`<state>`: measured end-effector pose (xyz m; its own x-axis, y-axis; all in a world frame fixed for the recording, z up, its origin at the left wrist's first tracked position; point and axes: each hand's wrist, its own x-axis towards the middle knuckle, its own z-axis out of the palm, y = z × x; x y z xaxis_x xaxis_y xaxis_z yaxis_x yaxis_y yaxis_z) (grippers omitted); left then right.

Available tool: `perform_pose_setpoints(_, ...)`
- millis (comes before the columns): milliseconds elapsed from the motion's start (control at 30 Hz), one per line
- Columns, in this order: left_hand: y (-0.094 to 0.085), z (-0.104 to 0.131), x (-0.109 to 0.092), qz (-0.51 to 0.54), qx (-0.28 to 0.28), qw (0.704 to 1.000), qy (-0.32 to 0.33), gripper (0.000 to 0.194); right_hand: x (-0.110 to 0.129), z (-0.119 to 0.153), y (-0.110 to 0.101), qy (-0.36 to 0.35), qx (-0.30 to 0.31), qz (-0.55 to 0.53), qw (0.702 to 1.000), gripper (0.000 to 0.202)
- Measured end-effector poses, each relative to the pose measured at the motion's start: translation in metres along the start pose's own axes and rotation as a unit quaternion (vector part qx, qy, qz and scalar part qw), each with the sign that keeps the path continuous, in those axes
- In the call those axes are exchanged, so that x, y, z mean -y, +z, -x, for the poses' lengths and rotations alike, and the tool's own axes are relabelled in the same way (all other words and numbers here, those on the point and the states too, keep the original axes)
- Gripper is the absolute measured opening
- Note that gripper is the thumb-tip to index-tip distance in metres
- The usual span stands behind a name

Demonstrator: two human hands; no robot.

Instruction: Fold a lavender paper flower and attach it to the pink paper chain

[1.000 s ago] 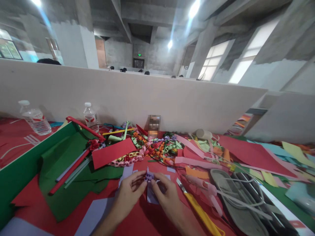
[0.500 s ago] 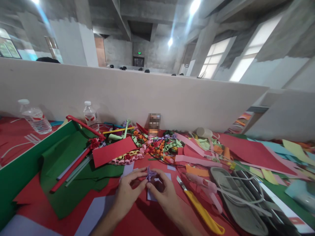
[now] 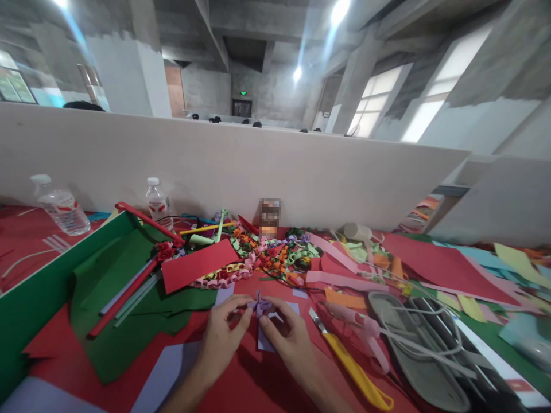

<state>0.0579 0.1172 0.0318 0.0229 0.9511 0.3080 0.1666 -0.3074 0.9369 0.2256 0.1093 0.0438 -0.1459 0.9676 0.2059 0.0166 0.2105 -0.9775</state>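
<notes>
A small folded purple paper piece [image 3: 259,306], with several pointed flaps, is held up between my two hands above the red table surface [image 3: 241,381]. My left hand [image 3: 226,330] pinches its left side between thumb and fingers. On the other side, my right hand [image 3: 288,330] grips it, the thumb near its lower middle. Under the hands lies a purple paper sheet [image 3: 266,339], partly covered by them. A yellow-handled craft knife [image 3: 353,367] rests just right of my right hand, beside a pink glue gun [image 3: 359,327].
Paper chains [image 3: 275,258] and scraps pile up ahead. Green paper [image 3: 129,321] with rolled red and grey sticks lies at left. A grey case [image 3: 413,350] sits at right. Two water bottles [image 3: 64,207] stand before a white partition [image 3: 215,160].
The purple paper piece has turned slightly in my fingers. My left thumb has drawn back a little to the left, and my right thumb now presses nearer its front.
</notes>
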Motion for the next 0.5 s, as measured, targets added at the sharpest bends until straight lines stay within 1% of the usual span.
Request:
perform_pose_setpoints(100,0.0021,0.0007,0.0027,0.005,0.001,1.0,-0.024,0.018,0.0005,-0.0005,-0.0012,-0.008,-0.004,0.016,1.0,0.031)
perform_pose_setpoints(267,0.0056,0.0031,0.0041,0.014,0.02,0.998,-0.05,0.019,-0.0024,-0.0028,-0.0034,-0.011,-0.038,0.09,0.995,0.02)
perform_pose_setpoints(500,0.003,0.0039,-0.0005,-0.023,0.042,0.997,-0.064,0.023,-0.001,-0.0017,-0.0033,-0.021,-0.028,0.125,0.992,0.019)
